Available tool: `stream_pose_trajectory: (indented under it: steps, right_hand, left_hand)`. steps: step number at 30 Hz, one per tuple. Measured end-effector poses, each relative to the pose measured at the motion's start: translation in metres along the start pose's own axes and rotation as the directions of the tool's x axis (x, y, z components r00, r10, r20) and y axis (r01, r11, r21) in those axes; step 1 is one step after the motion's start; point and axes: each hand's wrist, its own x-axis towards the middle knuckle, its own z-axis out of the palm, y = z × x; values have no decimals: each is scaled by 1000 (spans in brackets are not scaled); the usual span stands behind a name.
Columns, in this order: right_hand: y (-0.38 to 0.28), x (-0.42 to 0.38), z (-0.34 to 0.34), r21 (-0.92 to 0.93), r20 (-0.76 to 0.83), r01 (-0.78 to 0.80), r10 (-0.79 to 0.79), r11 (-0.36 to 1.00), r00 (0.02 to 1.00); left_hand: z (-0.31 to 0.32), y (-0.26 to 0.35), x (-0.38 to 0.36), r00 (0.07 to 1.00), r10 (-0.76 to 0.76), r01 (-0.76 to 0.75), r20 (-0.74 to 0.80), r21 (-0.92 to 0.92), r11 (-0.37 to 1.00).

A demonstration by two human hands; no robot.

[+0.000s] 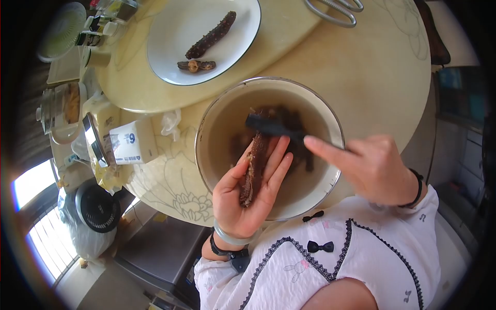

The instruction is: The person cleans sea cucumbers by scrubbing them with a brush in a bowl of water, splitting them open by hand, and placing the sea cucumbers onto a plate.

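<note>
My left hand [243,199] is turned palm up over the basin, with a dark brown, bumpy sea cucumber [257,163] lying along the palm, held between thumb and fingers. The sea cucumber's near end looks split, showing a paler inside. In my right hand [369,168] is a black brush [274,126], its index finger stretched along the handle. The brush head meets the far end of the sea cucumber, slightly blurred. Below both hands, the white enamel basin [204,160] holds cloudy brownish water with more dark sea cucumbers [310,160] in it, partly hidden by my left hand.
Beyond the basin, a white plate [165,31] carries a whole sea cucumber [212,35] and a smaller opened piece [196,66]. Scissors [341,13] lie at the far edge. On the left stand a tissue pack [135,142], a glass jug [67,111] and several jars.
</note>
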Motion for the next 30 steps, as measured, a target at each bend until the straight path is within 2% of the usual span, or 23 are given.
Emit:
stream_pose_trajectory:
  steps: [1, 4, 5, 7, 9, 11, 13, 15, 19, 21, 23, 25, 27, 30]
  right_hand:
    - [-5, -3, -3, 45, 61, 27, -30, 999, 998]
    - [-11, -9, -3, 152, 39, 88, -95, 984, 995]
    - [-8, -7, -1, 152, 40, 84, -91, 985, 995]
    - [3, -1, 6, 19, -32, -35, 35, 999, 999]
    - [-3, -3, -3, 12, -2, -18, 18, 1000, 1000]
    - [-14, -9, -6, 148, 58, 119, -128, 982, 990]
    - [-11, -8, -1, 120, 32, 118, -122, 986, 992]
    - [1, -1, 7, 0, -59, -25, 25, 1000, 998]
    - [-9, -7, 1, 21, 7, 23, -23, 1000, 1000]
    - [-14, -10, -2, 138, 9, 125, -128, 982, 992]
    - [-8, -4, -4, 96, 43, 78, -83, 992, 996]
    - [2, -1, 7, 83, -88, -28, 35, 996, 995]
    - [-7, -5, -1, 74, -38, 24, -21, 997, 999]
    - [-8, -7, 0, 135, 23, 87, -91, 987, 996]
  left_hand:
    - [0, 0, -1, 1000, 6, -6, -4, -1, 1000]
    - [1, 0, 1, 999, 2, -3, 39, 16, 1000]
    - [1, 0, 1, 1000, 12, -13, 12, 69, 998]
    - [2, 0, 1, 1000, 20, -18, -11, 126, 992]
    - [4, -1, 2, 1000, 14, -17, 20, 120, 993]
    - [3, -1, 0, 999, 29, -34, 37, 129, 991]
    - [2, -1, 0, 998, 37, -44, 56, 135, 990]
    - [1, -1, -2, 999, 37, -36, -21, 30, 999]
    - [2, -1, 0, 1000, 17, -18, 5, 111, 994]
    - [0, 0, -1, 998, 1, -7, 62, 82, 997]
    - [0, 0, -3, 999, -4, 2, 33, 50, 999]
    - [1, 0, -2, 1000, -7, 7, 11, 21, 1000]
    - [2, 1, -1, 999, -41, 44, 34, -78, 996]
    - [-1, 3, -2, 999, -27, 29, 48, -46, 999]
